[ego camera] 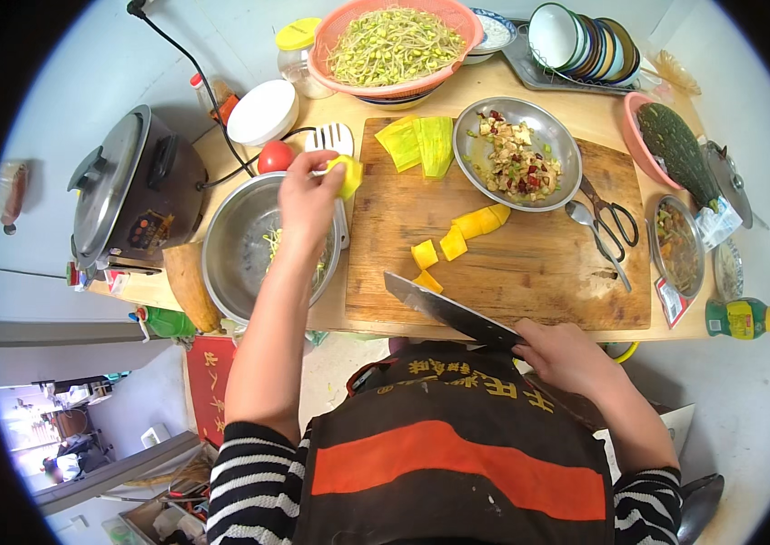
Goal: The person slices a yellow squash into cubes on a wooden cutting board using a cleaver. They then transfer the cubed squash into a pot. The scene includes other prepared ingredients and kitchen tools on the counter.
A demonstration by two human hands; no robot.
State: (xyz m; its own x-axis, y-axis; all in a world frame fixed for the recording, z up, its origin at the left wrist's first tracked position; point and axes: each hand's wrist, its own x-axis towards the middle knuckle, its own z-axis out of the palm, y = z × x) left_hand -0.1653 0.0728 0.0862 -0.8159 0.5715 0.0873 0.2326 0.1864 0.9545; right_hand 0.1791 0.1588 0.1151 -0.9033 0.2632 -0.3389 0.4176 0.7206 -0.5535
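My left hand (313,194) pinches a yellow squash piece (349,178) above the right rim of a steel basin (235,272), which has some bean sprouts in it. My right hand (558,351) grips the handle of a cleaver (449,310), its blade over the front of the wooden cutting board (548,272). Cut squash chunks (453,243) and a longer sliced piece (483,221) lie on the board. Yellow-green sheets (434,146) lie at its back left. A steel plate of chopped food (521,153) rests at the board's back, with scissors (616,225) and a spoon (599,245) to its right.
A pink colander of bean sprouts (395,48) stands behind the board. Left are a tomato (276,157), a slotted turner (330,138), a white bowl (263,112), a long squash (190,286) and a lidded cooker (146,184). Right are a green squash (678,150) and a dish of food (678,245).
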